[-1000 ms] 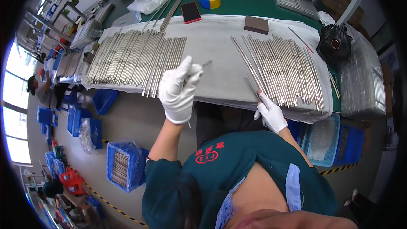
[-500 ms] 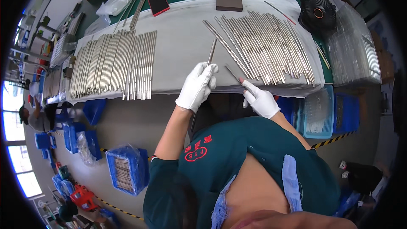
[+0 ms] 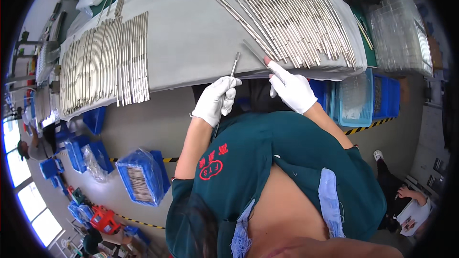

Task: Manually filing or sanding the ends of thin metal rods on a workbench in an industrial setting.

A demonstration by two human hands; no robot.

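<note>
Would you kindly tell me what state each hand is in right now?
Left hand: closed around a slim metal rod.
Right hand: holding a thin grey strip at its fingertips, fingers partly extended.

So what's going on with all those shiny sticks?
A person in white gloves has one rod in their left hand and a thin metal strip in their right hand. Lots more rods lie on the pale cloth in two groups, one on the left and one on the right, with bare cloth between.
</note>
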